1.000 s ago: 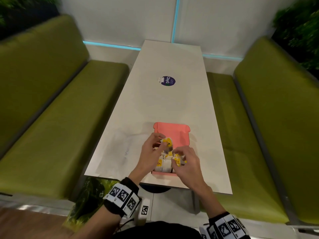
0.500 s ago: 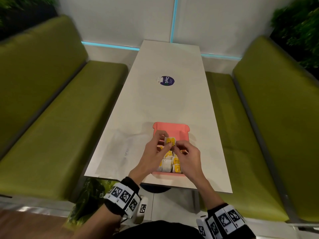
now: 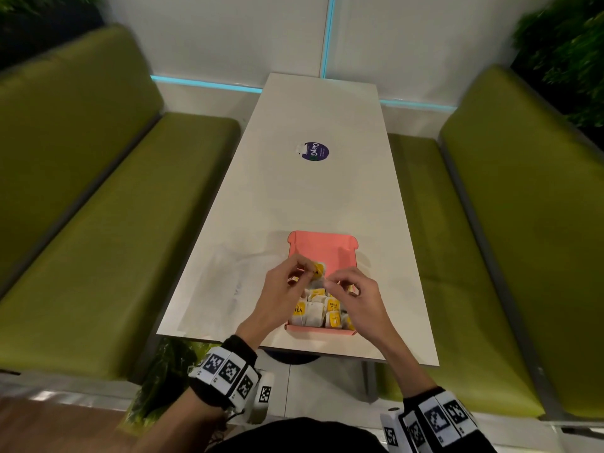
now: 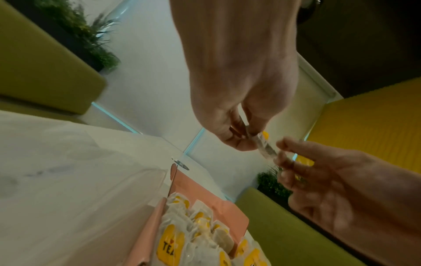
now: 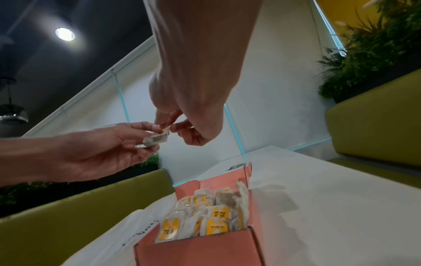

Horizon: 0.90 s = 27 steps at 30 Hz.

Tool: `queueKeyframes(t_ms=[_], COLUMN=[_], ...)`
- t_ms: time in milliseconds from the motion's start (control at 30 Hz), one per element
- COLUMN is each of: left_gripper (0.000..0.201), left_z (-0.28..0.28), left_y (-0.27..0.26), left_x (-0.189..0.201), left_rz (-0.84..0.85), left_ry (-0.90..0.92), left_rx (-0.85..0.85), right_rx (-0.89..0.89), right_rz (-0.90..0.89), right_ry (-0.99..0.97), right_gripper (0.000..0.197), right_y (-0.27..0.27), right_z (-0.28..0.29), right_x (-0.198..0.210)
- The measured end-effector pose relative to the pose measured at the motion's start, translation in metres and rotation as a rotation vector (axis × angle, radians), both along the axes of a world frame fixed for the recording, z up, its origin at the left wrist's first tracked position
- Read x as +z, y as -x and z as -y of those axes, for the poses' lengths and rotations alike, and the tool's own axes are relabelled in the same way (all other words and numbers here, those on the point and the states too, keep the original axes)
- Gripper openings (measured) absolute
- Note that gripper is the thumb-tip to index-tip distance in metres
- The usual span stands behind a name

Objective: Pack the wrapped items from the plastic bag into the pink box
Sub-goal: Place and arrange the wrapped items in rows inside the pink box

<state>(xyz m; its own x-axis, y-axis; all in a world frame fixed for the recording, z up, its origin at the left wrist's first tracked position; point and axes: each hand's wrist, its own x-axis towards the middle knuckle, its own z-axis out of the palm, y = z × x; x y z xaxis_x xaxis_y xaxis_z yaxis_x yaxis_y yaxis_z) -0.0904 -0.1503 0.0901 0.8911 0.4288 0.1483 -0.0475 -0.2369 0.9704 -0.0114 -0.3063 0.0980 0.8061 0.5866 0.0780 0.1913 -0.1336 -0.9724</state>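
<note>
An open pink box (image 3: 318,331) stands at the near table edge, its lid (image 3: 323,248) folded back. Several white wrapped tea bags with yellow labels (image 3: 315,313) stand packed in it, and they also show in the right wrist view (image 5: 205,221). Just above the box both hands hold one more wrapped tea bag (image 3: 316,272). My left hand (image 3: 305,273) pinches its left side and my right hand (image 3: 330,282) pinches its right end. In the wrist views the same tea bag (image 4: 264,146) (image 5: 156,140) hangs between the fingertips. A clear plastic bag (image 3: 228,282) lies flat left of the box.
The white table (image 3: 320,197) runs away from me with a round purple sticker (image 3: 314,151) at mid-length. Green benches (image 3: 98,240) (image 3: 490,256) flank it on both sides. The table's near edge is right under the box.
My right hand rose out of the box and took the right end of the tea bag that the left hand held. Both hands now hold it slightly higher.
</note>
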Motion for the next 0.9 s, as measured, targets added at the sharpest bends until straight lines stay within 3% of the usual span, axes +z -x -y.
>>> queueKeyframes(t_ms=[233,367,500,733,900], left_gripper=[0.018,0.014,0.015,0.013,0.014], left_z=[-0.005,-0.005,-0.004,0.002,0.009], left_y=[0.0,0.0,-0.002,-0.007,-0.01], left_x=[0.007,0.007,0.007,0.005,0.008], left_rz=[0.036,0.029,0.044,0.074,0.112], left_ry=[0.342,0.42,0.444,0.314,0.263], left_rx=[-0.032,-0.032,-0.02,0.098,0.172], right_rx=[0.075,0.071,0.065,0.07,0.112], right_rz=[-0.023,-0.044,-0.092,-0.26,-0.163], right_ry=[0.007,-0.011,0.028,-0.121,-0.101], right_gripper=[0.009,0.008,0.012,0.015,0.028], right_y=[-0.001,0.001,0.002,0.014,0.025], right_z=[0.005,0.005,0.005,0.001,-0.004], right_x=[-0.003,-0.004,-0.005,0.0,-0.009])
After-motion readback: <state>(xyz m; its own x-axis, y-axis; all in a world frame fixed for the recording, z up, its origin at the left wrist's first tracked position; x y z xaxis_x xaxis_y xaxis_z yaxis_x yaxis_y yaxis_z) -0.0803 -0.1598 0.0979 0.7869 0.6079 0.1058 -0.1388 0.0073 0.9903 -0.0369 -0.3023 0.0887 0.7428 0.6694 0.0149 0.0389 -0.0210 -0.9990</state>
